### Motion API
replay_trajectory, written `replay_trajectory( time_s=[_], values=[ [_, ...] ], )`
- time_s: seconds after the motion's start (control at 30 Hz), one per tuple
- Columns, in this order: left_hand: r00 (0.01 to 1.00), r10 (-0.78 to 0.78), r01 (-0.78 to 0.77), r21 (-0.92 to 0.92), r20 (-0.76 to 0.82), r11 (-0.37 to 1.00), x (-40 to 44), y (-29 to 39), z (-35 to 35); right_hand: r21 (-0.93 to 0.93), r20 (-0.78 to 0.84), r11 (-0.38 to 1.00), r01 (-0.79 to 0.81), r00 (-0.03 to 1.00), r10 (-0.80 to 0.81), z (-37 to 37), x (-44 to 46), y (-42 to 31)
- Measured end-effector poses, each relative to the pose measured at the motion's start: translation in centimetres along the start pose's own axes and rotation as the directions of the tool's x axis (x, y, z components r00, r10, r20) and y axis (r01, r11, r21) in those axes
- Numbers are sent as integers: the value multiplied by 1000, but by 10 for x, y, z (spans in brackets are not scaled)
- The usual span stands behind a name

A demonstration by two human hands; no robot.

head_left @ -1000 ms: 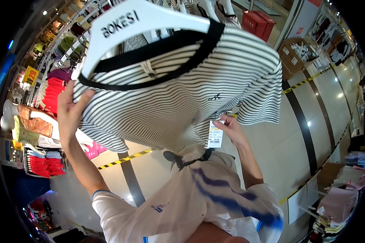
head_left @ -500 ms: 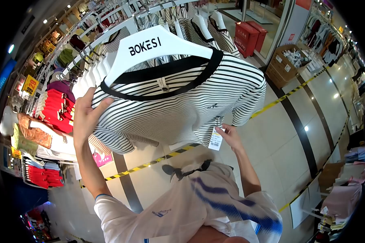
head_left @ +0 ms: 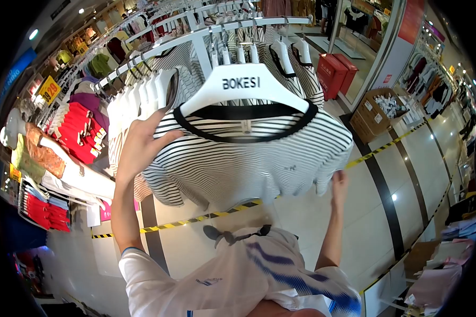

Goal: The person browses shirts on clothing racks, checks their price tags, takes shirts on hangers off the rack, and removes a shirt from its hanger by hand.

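A clothes shop with a tiled floor, and a striped shirt on a white hanger before a rack.
The shirt looks light, soft and floppy, best taken by the shoulders over the stiff hanger; the left hand grips one there, thumb in front. The right hand is beside the other sleeve, too blurred to tell if it grips. The hanger reads "BOKESI"; the neck label is unreadable; a yellow sign shows "29".
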State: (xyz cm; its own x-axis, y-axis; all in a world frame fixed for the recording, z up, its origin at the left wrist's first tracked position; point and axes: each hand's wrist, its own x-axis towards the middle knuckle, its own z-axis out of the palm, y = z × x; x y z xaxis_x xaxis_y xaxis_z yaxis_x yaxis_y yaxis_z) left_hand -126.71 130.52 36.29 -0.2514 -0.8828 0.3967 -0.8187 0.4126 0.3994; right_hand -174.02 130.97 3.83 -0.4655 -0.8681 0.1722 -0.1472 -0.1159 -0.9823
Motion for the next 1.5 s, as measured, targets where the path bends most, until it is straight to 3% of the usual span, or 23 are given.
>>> replay_trajectory(
  time_s=[0.03,0.13,0.17,0.2,0.27,0.33,0.37,0.43,0.47,0.6,0.7,0.77,0.9,0.93,1.0,1.17,1.3,1.37,1.4,1.47,1.5],
  values=[
    [999,41,-41,-9,6,999,0,-3,3,52,-119,998,-29,992,35,-11,7,-38],
    [995,96,-96,-48,1,994,-1,-1,12,122,-119,929,349,935,-335,-23,13,-142],
    [993,114,-115,-74,-9,991,-1,3,16,119,-101,892,437,899,-427,-18,7,-173],
    [994,110,-110,-77,-4,991,-1,5,19,116,-98,895,431,901,-422,-11,0,-205],
    [976,216,-208,154,-37,966,-1,8,24,-78,304,705,705,691,-656,9,-13,-255],
    [990,138,-137,124,1,983,-2,12,28,-335,472,624,706,699,-537,29,-20,-273],
    [993,119,-120,62,23,991,-3,14,29,-360,478,682,636,754,-451,35,-15,-271],
    [996,61,-58,-48,60,997,-5,17,30,-372,496,697,613,766,-408,37,-5,-260],
    [996,85,-84,-22,18,996,-9,14,35,-395,506,712,581,784,-359,38,-1,-255],
    [1000,8,-2,-209,30,978,-40,-13,62,-378,470,708,597,782,-409,36,-12,-243],
    [998,29,-45,-310,-56,950,-73,-52,108,-389,441,715,580,799,-408,22,-11,-230],
    [999,-43,34,-526,-5,850,-98,-67,137,-402,435,717,569,808,-398,10,-8,-225],
    [975,-214,221,-367,62,903,-120,-84,154,-445,391,730,519,846,-362,-6,-5,-222],
    [974,-219,227,-374,64,899,-122,-84,161,-444,368,744,499,859,-356,-10,-2,-220],
    [967,-244,161,-568,-72,807,-122,-84,176,-467,371,731,499,860,-350,-18,1,-213],
    [973,-201,231,-572,116,787,-127,-87,178,-506,324,718,479,876,-356,-31,-2,-204],
    [973,-219,215,-603,67,769,-125,-86,180,-486,285,755,439,897,-338,-44,-2,-198],
    [911,-389,348,-764,138,544,-125,-87,181,-487,277,762,426,903,-327,-46,-3,-198],
    [911,-387,350,-762,143,545,-125,-89,179,-488,273,768,416,908,-318,-46,-4,-198],
    [835,-465,484,-794,294,368,-125,-92,176,-494,274,766,412,910,-312,-49,-4,-198],
    [836,-459,487,-792,300,369,-122,-88,174,-498,280,762,413,909,-309,-50,-5,-197]
  ],
)
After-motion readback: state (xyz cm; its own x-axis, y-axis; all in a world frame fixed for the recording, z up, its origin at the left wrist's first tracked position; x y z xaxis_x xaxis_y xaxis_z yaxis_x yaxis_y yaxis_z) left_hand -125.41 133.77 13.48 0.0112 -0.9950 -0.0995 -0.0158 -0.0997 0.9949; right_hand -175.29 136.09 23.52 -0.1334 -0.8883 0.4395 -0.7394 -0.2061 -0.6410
